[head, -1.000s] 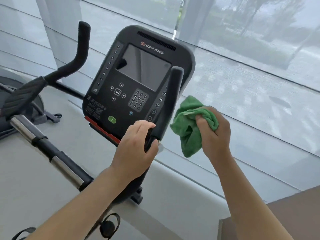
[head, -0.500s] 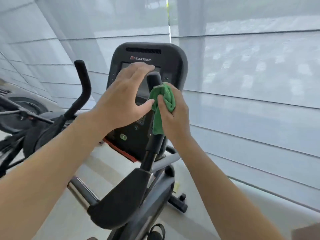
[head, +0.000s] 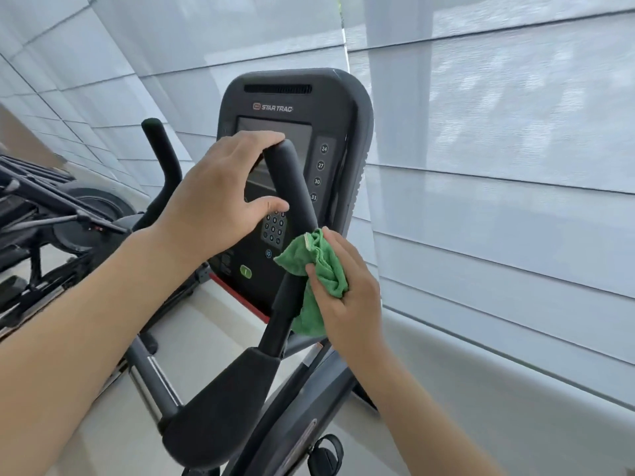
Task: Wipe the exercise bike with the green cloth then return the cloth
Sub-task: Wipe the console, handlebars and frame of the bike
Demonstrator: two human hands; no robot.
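Observation:
The black exercise bike's console (head: 292,97) stands upright in front of me, with a screen and keypad. Its right handlebar grip (head: 295,187) rises in front of the console. My left hand (head: 213,197) rests at the top of that grip, fingers spread over its tip and thumb beside it. My right hand (head: 347,300) holds the bunched green cloth (head: 319,266) wrapped against the lower part of the same grip, just above the padded elbow rest (head: 220,407).
The bike's left handlebar (head: 161,156) stands up at the left. Another dark exercise machine (head: 51,214) sits further left. White window blinds (head: 481,166) run along the back and right, above a pale ledge (head: 498,389).
My right hand has slid the cloth down the handlebar grip from near its top to its lower part. My left hand has settled onto the grip's tip.

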